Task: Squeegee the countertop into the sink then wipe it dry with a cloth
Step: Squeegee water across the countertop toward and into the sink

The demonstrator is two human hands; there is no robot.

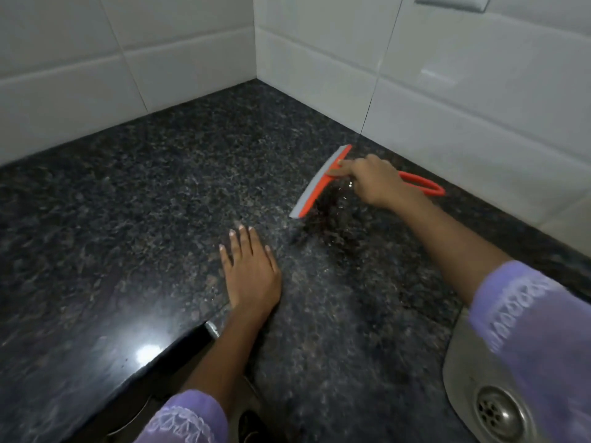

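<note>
An orange squeegee (320,182) with a grey rubber blade stands on the dark speckled granite countertop (160,193), near the right-hand wall. My right hand (371,182) grips its handle just behind the blade, and the orange loop of the handle sticks out behind my wrist. A wet patch darkens the stone under and in front of the blade. My left hand (251,270) rests flat on the countertop with straight fingers, nearer to me and left of the blade. The steel sink (463,372) with its round drain shows at the bottom right. No cloth is in view.
White tiled walls (160,59) meet in a corner behind the countertop. The counter's front edge runs diagonally at the lower left, with the floor below it. A white fitting sits on the wall at the top right.
</note>
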